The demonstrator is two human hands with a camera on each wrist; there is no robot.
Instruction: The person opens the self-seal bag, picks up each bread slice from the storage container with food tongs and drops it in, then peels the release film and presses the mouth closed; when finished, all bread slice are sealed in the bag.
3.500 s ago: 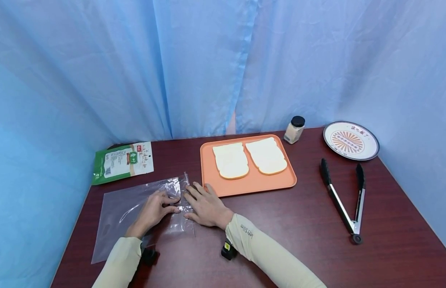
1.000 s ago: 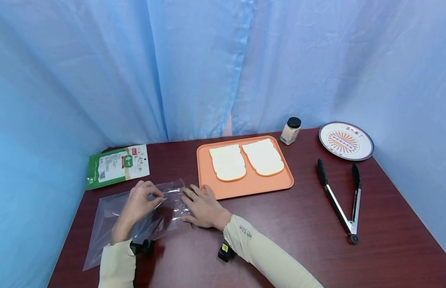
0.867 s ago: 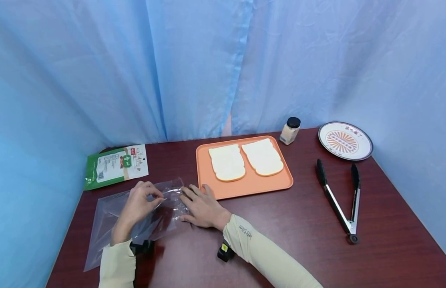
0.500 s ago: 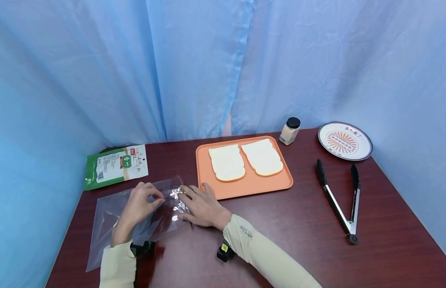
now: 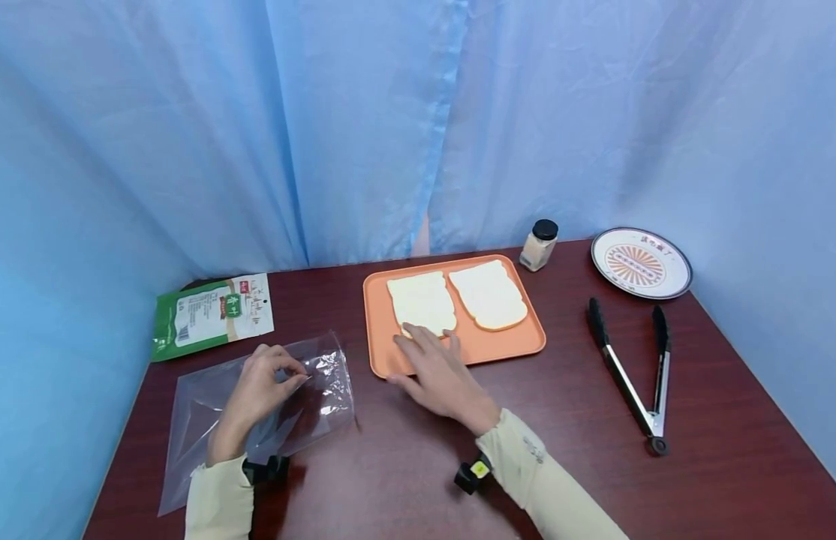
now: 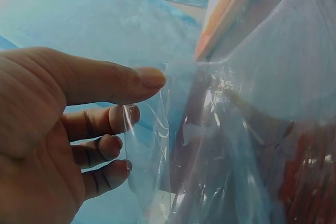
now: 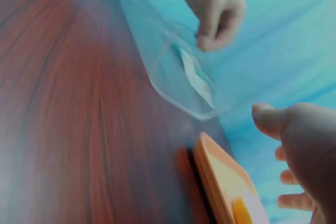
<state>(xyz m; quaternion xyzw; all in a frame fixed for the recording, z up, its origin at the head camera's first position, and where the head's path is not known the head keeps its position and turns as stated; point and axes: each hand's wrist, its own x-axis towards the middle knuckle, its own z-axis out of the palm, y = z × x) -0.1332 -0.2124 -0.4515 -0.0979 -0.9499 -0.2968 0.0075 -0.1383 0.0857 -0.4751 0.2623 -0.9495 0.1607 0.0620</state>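
My left hand pinches the upper layer of a clear plastic bag between thumb and forefinger; in the left wrist view the film hangs from the fingertips. The bag's right end lies near the orange tray. My right hand is over the tray's front edge with its fingers spread, holding nothing. Its fingertips overlap the near edge of the left bread slice in the head view; whether they touch it I cannot tell. A second bread slice lies beside it on the tray.
A green and white packet lies behind the bag. At the back right are a black-lidded jar and a patterned plate. Spread tongs lie on the right of the dark red table. Blue curtains surround it.
The right hand has lifted off the bag's right end and moved right to the tray. My left hand rose earlier with the bag's film and has since stayed in place.
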